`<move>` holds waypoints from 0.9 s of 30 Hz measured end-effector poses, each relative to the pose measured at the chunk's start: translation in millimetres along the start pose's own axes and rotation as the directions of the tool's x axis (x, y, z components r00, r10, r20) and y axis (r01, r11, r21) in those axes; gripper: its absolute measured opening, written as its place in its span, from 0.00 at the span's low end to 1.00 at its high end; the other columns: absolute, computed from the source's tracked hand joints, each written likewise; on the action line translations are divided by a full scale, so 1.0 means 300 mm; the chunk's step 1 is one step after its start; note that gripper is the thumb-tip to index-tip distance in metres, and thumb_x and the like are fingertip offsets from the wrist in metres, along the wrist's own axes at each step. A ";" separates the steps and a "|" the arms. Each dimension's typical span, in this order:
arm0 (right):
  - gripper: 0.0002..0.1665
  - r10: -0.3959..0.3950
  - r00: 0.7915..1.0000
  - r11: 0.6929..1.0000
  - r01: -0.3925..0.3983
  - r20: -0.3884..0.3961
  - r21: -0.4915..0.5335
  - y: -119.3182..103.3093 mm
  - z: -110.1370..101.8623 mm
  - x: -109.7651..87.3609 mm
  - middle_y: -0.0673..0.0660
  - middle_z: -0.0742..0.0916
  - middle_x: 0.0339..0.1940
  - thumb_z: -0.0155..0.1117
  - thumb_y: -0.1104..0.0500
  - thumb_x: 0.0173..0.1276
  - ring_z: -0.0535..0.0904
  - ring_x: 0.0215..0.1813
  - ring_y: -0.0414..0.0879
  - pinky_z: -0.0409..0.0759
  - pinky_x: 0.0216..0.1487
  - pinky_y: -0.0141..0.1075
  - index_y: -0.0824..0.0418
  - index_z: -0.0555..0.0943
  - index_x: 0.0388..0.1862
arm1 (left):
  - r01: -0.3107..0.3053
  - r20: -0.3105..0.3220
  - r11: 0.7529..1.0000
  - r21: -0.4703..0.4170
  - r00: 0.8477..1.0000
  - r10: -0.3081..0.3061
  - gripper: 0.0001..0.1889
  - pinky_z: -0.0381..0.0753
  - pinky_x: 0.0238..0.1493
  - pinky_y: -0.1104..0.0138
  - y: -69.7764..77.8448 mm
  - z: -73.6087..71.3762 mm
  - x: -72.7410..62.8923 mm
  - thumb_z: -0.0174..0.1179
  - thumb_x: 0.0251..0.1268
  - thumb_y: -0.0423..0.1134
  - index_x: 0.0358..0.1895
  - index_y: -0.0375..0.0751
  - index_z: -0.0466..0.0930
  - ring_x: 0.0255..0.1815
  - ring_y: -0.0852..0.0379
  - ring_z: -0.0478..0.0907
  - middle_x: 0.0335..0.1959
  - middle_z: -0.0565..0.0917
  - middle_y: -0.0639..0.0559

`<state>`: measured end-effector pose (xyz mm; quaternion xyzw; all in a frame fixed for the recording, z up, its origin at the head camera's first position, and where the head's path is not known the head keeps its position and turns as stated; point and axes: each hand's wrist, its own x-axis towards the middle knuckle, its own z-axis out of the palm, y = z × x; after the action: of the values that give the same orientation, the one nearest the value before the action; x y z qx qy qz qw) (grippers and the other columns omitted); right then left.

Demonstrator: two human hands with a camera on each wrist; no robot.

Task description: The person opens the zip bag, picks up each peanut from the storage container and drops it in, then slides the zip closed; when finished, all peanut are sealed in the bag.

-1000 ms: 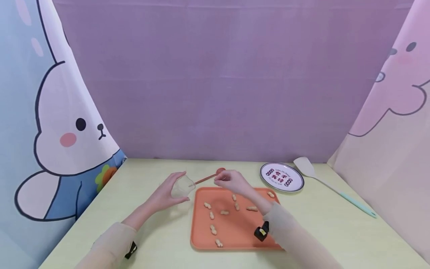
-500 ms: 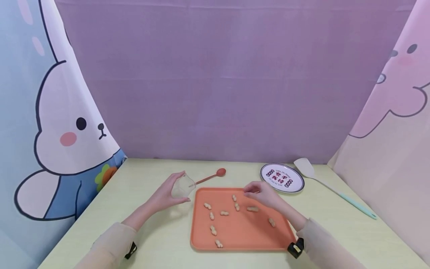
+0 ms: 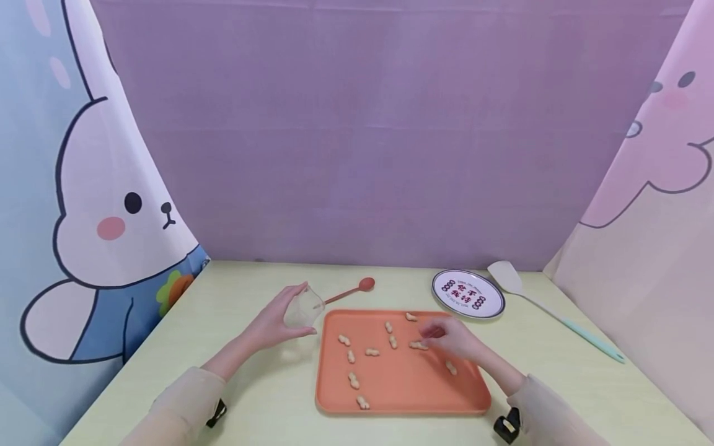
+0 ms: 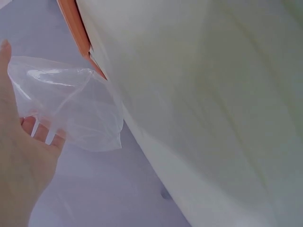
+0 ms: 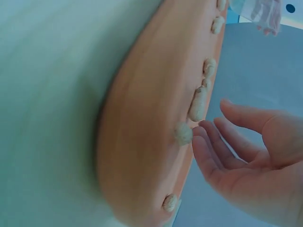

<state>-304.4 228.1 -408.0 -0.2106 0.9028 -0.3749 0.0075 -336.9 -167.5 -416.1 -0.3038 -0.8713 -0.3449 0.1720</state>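
A clear, thin-walled plastic container (image 3: 303,310) with a wavy rim is tipped on its side, its mouth facing right. My left hand (image 3: 277,321) holds it from the left, fingers above and thumb below. Over the right part of the orange tray (image 3: 401,396), my right hand (image 3: 454,337) reaches down with thumb and fingers apart. Its fingertips overlap a peanut (image 3: 417,345) in the head view. In the right wrist view they are right at a peanut (image 5: 183,133), and nothing shows between thumb and fingers. Several more peanuts (image 3: 354,380) lie scattered on the tray.
Behind the tray a red spoon (image 3: 365,285) lies with its handle toward the container. At the back right are a printed plate (image 3: 465,310) and a spatula (image 3: 507,277) with a mint handle. A purple curtain (image 3: 357,155) hangs behind the table.
My right hand has moved from near the container and the spoon to the tray's right side, then closer to the peanuts. The left hand has stayed in place with the container.
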 end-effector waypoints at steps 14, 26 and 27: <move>0.05 -0.034 0.999 0.988 0.038 0.026 -0.152 0.030 0.021 0.002 0.49 0.83 0.24 0.71 0.63 0.55 0.71 0.24 0.34 0.71 0.25 0.26 0.62 0.83 0.29 | -0.014 0.002 0.999 0.039 1.000 0.014 0.48 0.70 0.62 0.50 -0.005 0.004 -0.005 0.74 0.43 0.51 0.68 0.36 0.62 0.64 0.45 0.69 0.63 0.72 0.44; 0.07 -0.003 0.999 0.993 0.009 0.049 -0.121 0.022 0.017 -0.002 0.49 0.83 0.21 0.72 0.58 0.54 0.71 0.21 0.34 0.71 0.24 0.27 0.61 0.85 0.28 | -0.033 0.011 0.997 0.064 0.999 0.032 0.47 0.70 0.62 0.51 -0.004 0.004 -0.005 0.73 0.43 0.51 0.68 0.36 0.62 0.64 0.45 0.69 0.63 0.72 0.44; 0.07 -0.006 0.998 0.993 0.012 0.055 -0.114 0.022 0.015 -0.004 0.49 0.83 0.21 0.72 0.58 0.54 0.71 0.21 0.34 0.71 0.24 0.27 0.62 0.84 0.28 | -0.033 0.013 0.997 0.068 0.999 0.033 0.47 0.70 0.62 0.51 -0.003 0.004 -0.005 0.73 0.43 0.52 0.68 0.36 0.62 0.64 0.45 0.69 0.63 0.72 0.44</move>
<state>-305.0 229.5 -415.9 -0.2248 0.9213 -0.3167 0.0184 -336.6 -167.8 -418.2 -0.3141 -0.8784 -0.3104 0.1828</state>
